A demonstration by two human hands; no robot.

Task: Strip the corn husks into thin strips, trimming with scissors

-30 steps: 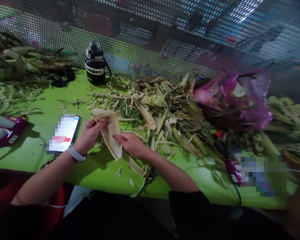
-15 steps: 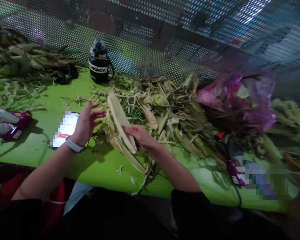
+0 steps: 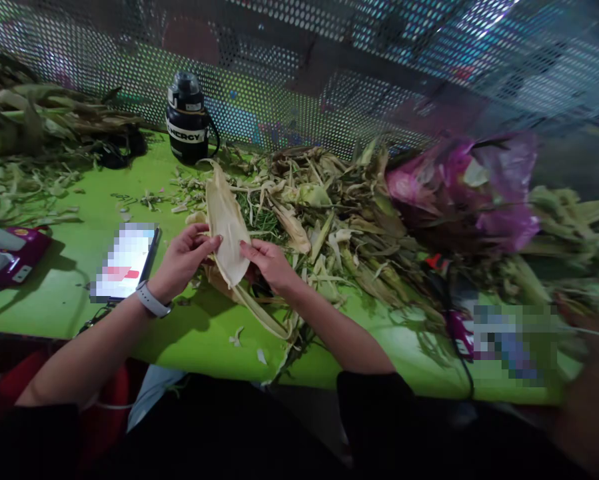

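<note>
A pale corn husk (image 3: 228,233) is stretched between my two hands, its inner face up and its pointed tip toward the back of the table. My left hand (image 3: 186,259), with a white band on the wrist, pinches its left edge between thumb and fingers. On the opposite edge my right hand (image 3: 270,264) has it pinched the same way. Beneath the hands lie more husk pieces, partly hidden, and a long curled strip (image 3: 264,319) reaches toward the table's front. Behind them spreads a heap of dry husks (image 3: 324,193) with some green shreds.
A black bottle (image 3: 187,123) stands by the perforated metal screen (image 3: 289,80). Left lie a phone (image 3: 126,257), a purple power strip (image 3: 16,257) and a husk pile (image 3: 54,113). A pink plastic bag (image 3: 459,187) is at the right; another person's arm (image 3: 592,387) shows at the right edge.
My left hand has moved right and closed on the husk's left edge. The husk, earlier narrow in my right hand alone, is now spread wider and turned to face me.
</note>
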